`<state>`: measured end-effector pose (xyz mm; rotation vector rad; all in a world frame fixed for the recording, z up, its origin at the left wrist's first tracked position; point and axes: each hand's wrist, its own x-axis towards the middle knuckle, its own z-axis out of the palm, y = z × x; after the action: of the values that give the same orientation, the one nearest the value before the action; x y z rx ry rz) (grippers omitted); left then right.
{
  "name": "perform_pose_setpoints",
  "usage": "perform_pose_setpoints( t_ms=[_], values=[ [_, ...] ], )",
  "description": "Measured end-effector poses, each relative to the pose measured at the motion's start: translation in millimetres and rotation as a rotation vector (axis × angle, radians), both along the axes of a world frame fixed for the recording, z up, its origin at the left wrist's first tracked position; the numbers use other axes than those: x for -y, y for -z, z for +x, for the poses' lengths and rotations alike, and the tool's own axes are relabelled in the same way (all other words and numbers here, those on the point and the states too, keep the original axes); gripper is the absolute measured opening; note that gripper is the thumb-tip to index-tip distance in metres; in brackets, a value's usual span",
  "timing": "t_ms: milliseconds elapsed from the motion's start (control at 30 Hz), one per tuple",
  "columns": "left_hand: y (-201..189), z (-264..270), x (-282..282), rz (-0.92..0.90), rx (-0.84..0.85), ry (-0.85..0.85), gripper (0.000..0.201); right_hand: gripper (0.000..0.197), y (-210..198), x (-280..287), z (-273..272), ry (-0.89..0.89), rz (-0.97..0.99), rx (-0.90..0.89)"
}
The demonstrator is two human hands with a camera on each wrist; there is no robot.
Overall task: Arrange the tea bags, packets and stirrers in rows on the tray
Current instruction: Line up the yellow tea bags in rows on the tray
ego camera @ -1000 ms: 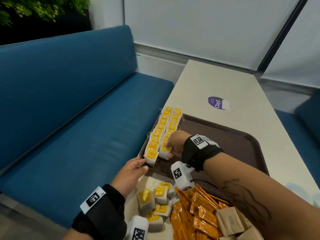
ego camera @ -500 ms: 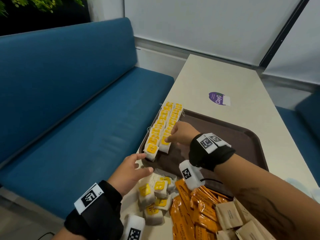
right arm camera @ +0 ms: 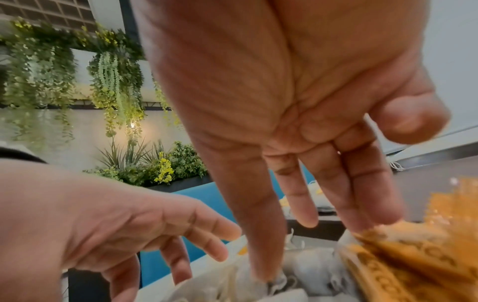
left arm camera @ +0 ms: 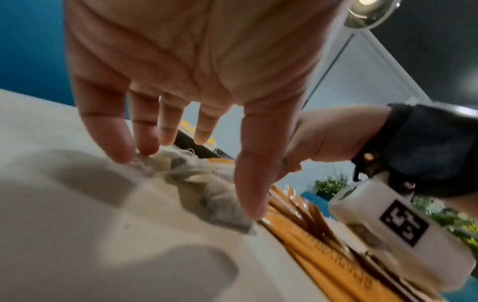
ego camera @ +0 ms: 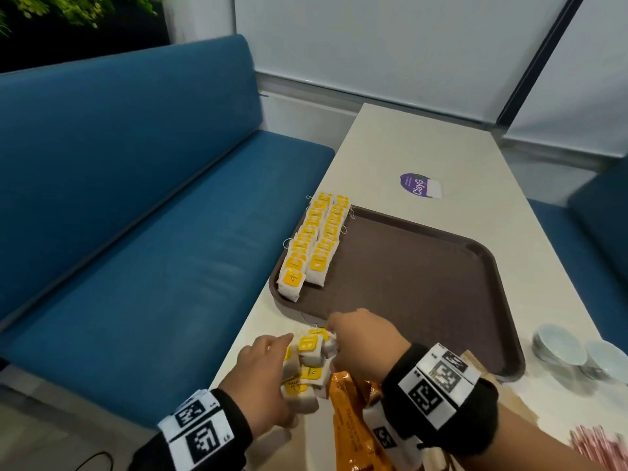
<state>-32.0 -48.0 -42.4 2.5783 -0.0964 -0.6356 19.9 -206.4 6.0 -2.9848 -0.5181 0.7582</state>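
Loose tea bags piled on bench just short of tray, lying between both grips. Left hand and right hand flank the pile, fingers spread and relaxed, tips touching bags, nothing grasped. Two tea-bag rows on tray's left edge; orange packets under right wrist.

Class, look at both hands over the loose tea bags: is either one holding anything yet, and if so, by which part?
Neither left hand nor right hand grips anything; straight fingers touch the loose tea bags.
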Motion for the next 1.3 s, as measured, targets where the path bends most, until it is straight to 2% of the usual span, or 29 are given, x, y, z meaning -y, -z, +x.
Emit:
perform_pose_setpoints(
  t_ms=[100, 167, 233, 400, 533, 600, 767, 867, 1000, 1133, 1200, 1300],
  values=[
    [3, -1, 8, 0.046, 0.028, 0.013, 0.112, 0.038, 9, 1, -2, -0.025, 0.040, -0.013],
    [4, -1, 13, 0.057, 0.048, 0.014, 0.108, 0.047, 10, 3, -2, 0.017, 0.115, -0.062],
    [5, 0, 17, 0.084, 0.082, 0.024, 0.103, 0.047, 10, 8, -2, 0.060, 0.174, -0.047],
    [2, 2, 30, 0.189, 0.174, 0.121, 0.090, 0.038, 9, 22, -9, -0.035, 0.059, 0.093],
    [2, 7, 38, 0.219, 0.168, 0.192, 0.071, 0.031, 13, 25, -15, -0.001, 0.023, 0.113],
    [4, 8, 36, 0.226, 0.181, 0.198, 0.059, 0.031, 14, 25, -15, 0.007, 0.026, 0.149],
    [6, 17, 29, 0.243, 0.213, 0.158, 0.044, 0.036, 16, 18, -13, -0.064, 0.070, 0.144],
    [4, 19, 25, 0.254, 0.262, 0.118, 0.047, 0.026, 18, 13, -13, -0.071, -0.002, 0.159],
    [2, 18, 21, 0.302, 0.333, 0.056, 0.065, 0.027, 17, 6, -10, -0.047, 0.010, 0.215],
    [2, 22, 20, 0.266, 0.247, 0.080, 0.077, 0.031, 16, -3, -7, -0.055, -0.054, 0.247],
    [3, 23, 20, 0.233, 0.195, 0.127, 0.071, 0.035, 18, -7, -7, -0.063, -0.109, 0.211],
    [2, 25, 22, 0.252, 0.186, 0.199, 0.050, 0.031, 20, -11, -6, -0.058, -0.121, 0.207]
  ],
)
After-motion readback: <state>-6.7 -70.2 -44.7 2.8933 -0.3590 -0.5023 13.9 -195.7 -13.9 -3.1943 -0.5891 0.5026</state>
